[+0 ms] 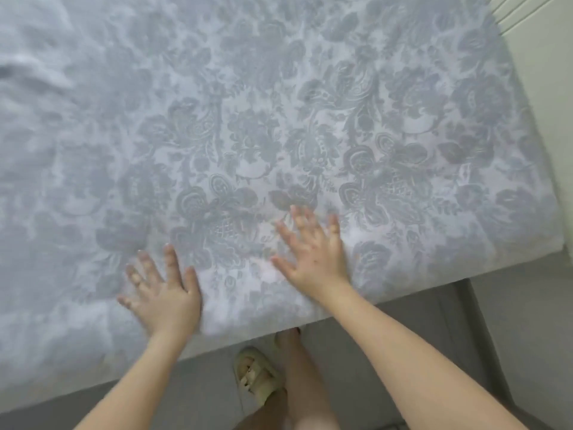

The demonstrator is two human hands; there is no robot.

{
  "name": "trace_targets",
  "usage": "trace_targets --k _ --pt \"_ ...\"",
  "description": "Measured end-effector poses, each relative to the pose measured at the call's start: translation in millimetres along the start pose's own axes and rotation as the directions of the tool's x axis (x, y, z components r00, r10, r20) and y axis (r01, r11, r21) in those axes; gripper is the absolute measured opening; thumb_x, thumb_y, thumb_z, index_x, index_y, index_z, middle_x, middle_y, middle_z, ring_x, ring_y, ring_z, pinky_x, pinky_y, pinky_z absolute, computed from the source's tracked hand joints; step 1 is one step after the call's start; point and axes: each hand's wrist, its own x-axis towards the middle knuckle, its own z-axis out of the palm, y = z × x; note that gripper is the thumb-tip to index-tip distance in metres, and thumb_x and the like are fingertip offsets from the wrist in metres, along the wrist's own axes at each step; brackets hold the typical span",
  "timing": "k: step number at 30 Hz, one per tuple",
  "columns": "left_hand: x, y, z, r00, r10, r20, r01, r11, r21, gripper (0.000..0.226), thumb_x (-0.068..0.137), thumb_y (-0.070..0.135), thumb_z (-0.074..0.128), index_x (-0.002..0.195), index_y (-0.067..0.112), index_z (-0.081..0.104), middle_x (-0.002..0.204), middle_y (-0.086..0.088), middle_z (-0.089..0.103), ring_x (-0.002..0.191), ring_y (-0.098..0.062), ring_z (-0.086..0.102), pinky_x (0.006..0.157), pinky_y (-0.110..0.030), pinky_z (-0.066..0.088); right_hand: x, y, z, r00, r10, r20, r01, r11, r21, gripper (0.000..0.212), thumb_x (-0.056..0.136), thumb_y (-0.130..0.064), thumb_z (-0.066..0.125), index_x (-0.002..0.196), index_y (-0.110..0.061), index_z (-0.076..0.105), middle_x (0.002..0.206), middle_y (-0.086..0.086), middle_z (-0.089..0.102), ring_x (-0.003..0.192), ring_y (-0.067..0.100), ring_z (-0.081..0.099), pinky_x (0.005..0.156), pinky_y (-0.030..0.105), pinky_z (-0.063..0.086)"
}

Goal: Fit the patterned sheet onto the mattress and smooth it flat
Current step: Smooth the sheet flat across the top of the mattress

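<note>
Both my left hand (161, 293) and right hand (313, 252) press spread on the patterned sheet (279, 119); uneven pushing could bunch the far-left wrinkles (37, 69).

Left hand (164, 297) flat, fingers (171, 259) spread, right hand (316, 259) flat, fingers spread, both forearms extended forward

Beige sandal (255, 373) on grey floor (198, 395) — pale panelled wall (545, 72) at upper right

One patterned sheet (279, 119), two hands (164, 296) (313, 259), one sandal (257, 377), perhaps one bare foot (288, 338).
</note>
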Motion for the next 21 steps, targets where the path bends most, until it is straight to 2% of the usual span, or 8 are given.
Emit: trace_targets --k 2,4,6,7,9,11,15,21 --pt "-45 -20 17 0.994 0.089 0.07 -0.094 0.992 0.078 0.057 0.095 0.052 0.011 0.142 0.039 -0.019 0.156 -0.01 -0.019 0.143 -0.036 -0.015 0.109 -0.063 0.006 -64 19 17 0.972 0.236 0.003 -0.236 0.971 0.038 0.071 0.089 -0.067 0.017 0.15 -0.03 0.013 0.159 0.006 0.008 0.147 0.022 0.005 0.115 0.056 0.006" --pt "-79 -42 12 0.968 0.166 0.187 -0.186 0.978 0.092 0.058 0.096 0.051 0.011 0.139 0.04 -0.027 0.153 -0.01 -0.028 0.14 -0.038 -0.023 0.105 -0.056 0.028 -108 24 6 0.924 0.365 0.114 -0.366 0.931 -0.014 0.072 0.09 -0.066 0.02 0.15 -0.028 0.011 0.159 0.008 0.008 0.147 0.023 0.009 0.11 0.056 0.018" --pt "-96 -68 -4 0.907 0.235 0.351 -0.257 0.966 0.017 0.057 0.099 0.046 0.017 0.144 0.04 -0.018 0.154 -0.006 -0.028 0.14 -0.038 -0.024 0.095 -0.041 0.045 -117 15 -30 0.86 0.408 0.305 -0.424 0.906 -0.017 0.068 0.093 -0.062 0.021 0.151 -0.029 0.01 0.159 0.008 0.012 0.146 0.025 0.014 0.103 0.049 0.035" --pt "-98 -78 -16 0.871 0.26 0.418 -0.272 0.962 -0.03 0.054 0.1 0.043 0.019 0.147 0.04 -0.008 0.155 -0.004 -0.024 0.142 -0.036 -0.02 0.096 -0.04 0.044 -111 5 -54 0.846 0.412 0.34 -0.431 0.902 -0.022 0.062 0.095 -0.057 0.024 0.148 -0.025 0.025 0.152 0.011 0.03 0.139 0.027 0.031 0.094 0.042 0.044" --pt "-93 -94 -53 0.833 0.287 0.474 -0.254 0.958 -0.136 0.049 0.102 0.039 0.023 0.15 0.031 0.015 0.159 -0.004 -0.007 0.145 -0.032 -0.006 0.109 -0.042 0.032 -95 -24 -101 0.895 0.323 0.307 -0.325 0.945 -0.046 0.042 0.098 -0.041 0.033 0.123 -0.016 0.057 0.118 0.009 0.062 0.107 0.028 0.06 0.07 0.028 0.045" --pt "-88 -113 -101 0.885 0.266 0.383 -0.188 0.955 -0.229 0.048 0.101 0.034 0.028 0.147 0.021 0.027 0.157 -0.007 0.015 0.145 -0.028 0.013 0.112 -0.04 0.027 -82 -68 -148 0.952 0.21 0.222 -0.221 0.975 0.023 0.03 0.097 -0.03 0.038 0.1 -0.013 0.062 0.094 0.006 0.066 0.088 0.026 0.065 0.057 0.025 0.037" --pt "-95 -169 -195 0.981 0.095 0.166 -0.006 0.883 -0.469 0.038 0.098 0.023 0.038 0.133 0.011 0.048 0.135 -0.012 0.052 0.124 -0.027 0.048 0.097 -0.034 0.04 -67 -158 -232 0.999 0.03 0.031 -0.037 0.969 0.246 0.032 0.096 -0.028 0.04 0.096 -0.007 0.064 0.09 0.008 0.068 0.082 0.026 0.065 0.058 0.028 0.045" --pt "-127 -288 -299 0.987 -0.148 -0.066 0.058 0.702 -0.71 0.029 0.097 0.026 0.044 0.119 0.015 0.06 0.117 -0.004 0.064 0.105 -0.019 0.059 0.086 -0.031 0.047 -43 -283 -332 0.954 -0.264 -0.143 0.293 0.921 0.257 0.031 0.096 -0.028 0.043 0.087 -0.01 0.067 0.075 0.005 0.068 0.066 0.023 0.061 0.056 0.028 0.041"
